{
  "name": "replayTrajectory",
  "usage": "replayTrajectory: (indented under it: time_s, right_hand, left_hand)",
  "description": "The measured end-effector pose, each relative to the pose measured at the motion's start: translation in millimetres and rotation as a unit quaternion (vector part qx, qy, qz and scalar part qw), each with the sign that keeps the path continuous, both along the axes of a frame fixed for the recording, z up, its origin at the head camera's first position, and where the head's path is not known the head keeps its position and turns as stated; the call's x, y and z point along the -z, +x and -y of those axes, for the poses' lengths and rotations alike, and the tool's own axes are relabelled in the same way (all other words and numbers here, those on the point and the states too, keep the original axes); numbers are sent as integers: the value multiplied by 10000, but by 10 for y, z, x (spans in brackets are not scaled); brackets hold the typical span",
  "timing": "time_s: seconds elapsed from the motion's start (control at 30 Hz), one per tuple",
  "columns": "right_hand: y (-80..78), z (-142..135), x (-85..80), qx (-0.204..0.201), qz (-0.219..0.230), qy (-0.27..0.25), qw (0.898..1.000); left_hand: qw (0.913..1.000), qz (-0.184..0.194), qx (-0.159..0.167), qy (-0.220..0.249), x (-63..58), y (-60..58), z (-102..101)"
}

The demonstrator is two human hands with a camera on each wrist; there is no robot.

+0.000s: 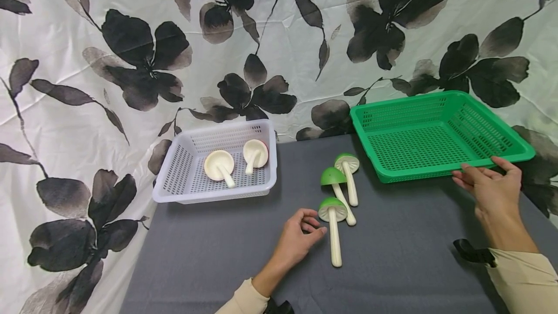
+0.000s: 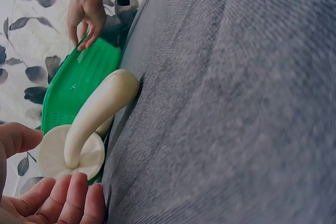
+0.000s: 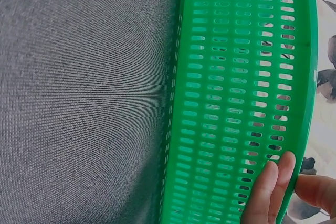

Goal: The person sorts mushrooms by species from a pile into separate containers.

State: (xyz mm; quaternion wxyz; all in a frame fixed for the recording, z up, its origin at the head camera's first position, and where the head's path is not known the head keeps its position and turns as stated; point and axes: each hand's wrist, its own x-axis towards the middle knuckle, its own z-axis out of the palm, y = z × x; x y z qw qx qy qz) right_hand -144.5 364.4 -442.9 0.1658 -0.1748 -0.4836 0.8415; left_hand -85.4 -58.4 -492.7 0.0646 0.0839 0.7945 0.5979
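Note:
Three toy mushrooms with green caps and pale stems lie between my hands in the head view: a front mushroom (image 1: 334, 236), a middle mushroom (image 1: 333, 177) and a back mushroom (image 1: 352, 189). My left hand (image 1: 301, 237) is just left of the front mushroom, its fingers loosely bent and spread from the thumb. In the left wrist view, the thumb and fingertips (image 2: 79, 182) lie around the pale underside of its cap (image 2: 50, 153), gripping nothing. With thumb and fingers, my right hand (image 1: 499, 195) pinches the front rim of the green basket (image 1: 418, 171); the right wrist view shows two fingers against its slotted wall (image 3: 210, 103).
A white basket (image 1: 218, 198) stands at the left back, holding two short pale mushrooms (image 1: 218, 164) turned underside up. Grey cloth (image 1: 244, 246) covers the table. Behind it hangs a white curtain (image 1: 305, 62) with dark flowers, close to both baskets.

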Motion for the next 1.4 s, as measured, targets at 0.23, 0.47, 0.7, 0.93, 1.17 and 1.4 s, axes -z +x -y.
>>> replayTrajectory:
  time_s: [0.23, 0.47, 0.7, 0.93, 1.17, 1.4]
  right_hand:
    - [0, 1, -7, 12, 89, -22, 10000]
    - [-4, 8, -6, 24, 108, 45, 9999]
    - [-4, 0, 14, 52, 110, 53, 9999]
    - [-9, 6, 13, 85, 125, 68, 9999]
    - [-13, 7, 12, 112, 142, 61, 9998]
    - [-10, 12, 6, 102, 227, 98, 9996]
  left_hand:
    - [10000, 23, -15, 29, 19, 1, -62]
    - [9999, 28, 26, 123, 16, 11, -115]
    - [9998, 93, 69, 146, 28, 26, -165]
    - [9998, 157, 133, 8, 15, 42, -216]
    - [9996, 219, 156, 83, 37, 42, -258]
    - [9991, 376, 166, 136, 78, 61, -304]
